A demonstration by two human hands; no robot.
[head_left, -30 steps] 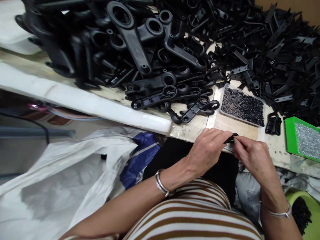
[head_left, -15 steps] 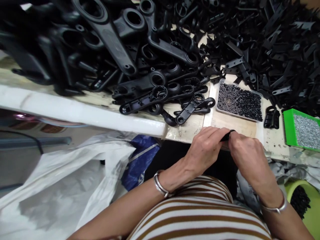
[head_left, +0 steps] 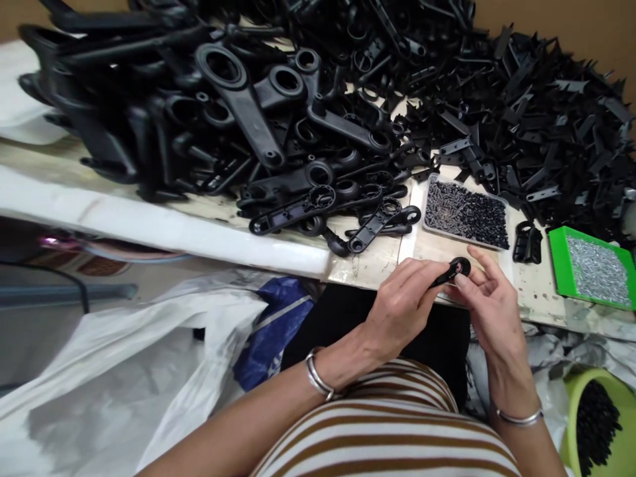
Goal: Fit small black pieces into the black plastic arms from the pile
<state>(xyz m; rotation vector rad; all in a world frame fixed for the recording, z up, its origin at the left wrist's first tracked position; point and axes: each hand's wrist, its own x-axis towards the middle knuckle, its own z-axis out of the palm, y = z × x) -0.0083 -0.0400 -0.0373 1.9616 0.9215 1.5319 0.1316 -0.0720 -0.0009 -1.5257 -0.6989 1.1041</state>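
Observation:
My left hand point(head_left: 400, 298) is closed on a small black plastic lever with a ring-shaped end point(head_left: 450, 270), held just above the front edge of the bench. My right hand point(head_left: 497, 305) is at the ring end, its thumb pressed against it and one finger lifted away. The grip of the left fingers covers the other end of the lever. Just beyond the hands stands a clear shallow tray point(head_left: 467, 242) of tiny black and grey parts. A short black plastic piece point(head_left: 527, 244) lies to the right of that tray.
Black plastic arms point(head_left: 243, 112) are heaped at the left and back, and thin black brackets point(head_left: 541, 146) at the right. A green box point(head_left: 559, 265) holds silvery screws. Below the bench are a yellow-green bucket point(head_left: 616, 424) with black pieces and a white sack point(head_left: 199, 331).
My right hand has turned and its fingers have spread, so the lever's ring end now shows. My left hand keeps its hold. The camera view has shifted slightly.

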